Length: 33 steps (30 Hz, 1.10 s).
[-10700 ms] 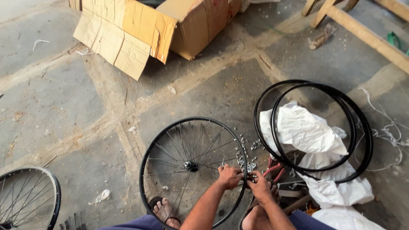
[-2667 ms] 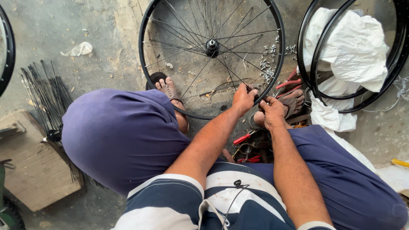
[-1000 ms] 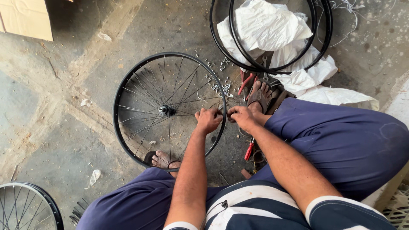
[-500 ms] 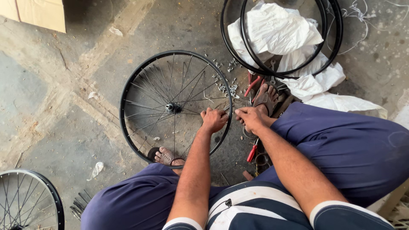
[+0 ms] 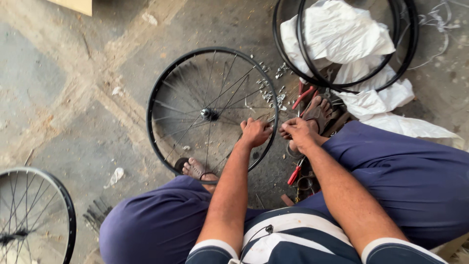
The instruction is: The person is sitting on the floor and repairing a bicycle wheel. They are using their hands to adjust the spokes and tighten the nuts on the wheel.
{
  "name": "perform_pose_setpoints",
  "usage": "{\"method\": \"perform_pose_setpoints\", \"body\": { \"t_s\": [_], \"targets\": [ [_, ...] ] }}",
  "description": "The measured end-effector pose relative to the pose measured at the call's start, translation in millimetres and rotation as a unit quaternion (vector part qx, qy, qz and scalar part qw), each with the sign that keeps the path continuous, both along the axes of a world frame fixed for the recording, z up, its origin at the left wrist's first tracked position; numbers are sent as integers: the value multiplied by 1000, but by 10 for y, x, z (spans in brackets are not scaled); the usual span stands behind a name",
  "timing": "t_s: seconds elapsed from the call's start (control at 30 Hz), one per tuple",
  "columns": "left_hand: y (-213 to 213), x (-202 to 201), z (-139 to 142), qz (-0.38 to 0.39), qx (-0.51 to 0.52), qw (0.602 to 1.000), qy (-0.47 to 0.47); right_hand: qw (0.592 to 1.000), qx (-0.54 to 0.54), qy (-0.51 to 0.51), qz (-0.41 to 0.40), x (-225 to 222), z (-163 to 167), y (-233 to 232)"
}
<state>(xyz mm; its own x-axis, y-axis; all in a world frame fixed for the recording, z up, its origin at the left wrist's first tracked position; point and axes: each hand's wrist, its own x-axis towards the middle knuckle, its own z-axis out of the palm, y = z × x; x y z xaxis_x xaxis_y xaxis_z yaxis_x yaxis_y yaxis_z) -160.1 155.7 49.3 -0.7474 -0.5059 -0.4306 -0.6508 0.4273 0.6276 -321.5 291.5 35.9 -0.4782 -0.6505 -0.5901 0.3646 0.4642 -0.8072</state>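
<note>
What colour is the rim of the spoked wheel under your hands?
Black, on the spoked bicycle wheel, clearest in the head view.

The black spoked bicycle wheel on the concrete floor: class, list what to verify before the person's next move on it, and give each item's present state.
1. Black spoked bicycle wheel lies flat on the concrete floor: ok.
2. Left hand grips the rim: ok.
3. Right hand sits at the rim edge: ok.
4. What its fingers pinch: cannot tell.
5. Small loose metal parts within reach: ok.
6. Red-handled pliers close by: ok.
</note>
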Motion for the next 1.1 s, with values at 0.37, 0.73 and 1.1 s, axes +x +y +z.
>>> {"method": "perform_pose_setpoints", "body": {
  "t_s": [0.37, 0.73, 1.1],
  "targets": [
    [29, 35, -13, -1, -8, 1000, 14, 995, 84, 28, 52, 13, -88, 88],
    [138, 81, 222, 110, -85, 989, 45, 988, 71, -5, 134, 101, -104, 102],
    [521, 83, -273, 620, 314, 699, 169, 987, 75, 26, 143, 83, -126, 14]
  ]
}}
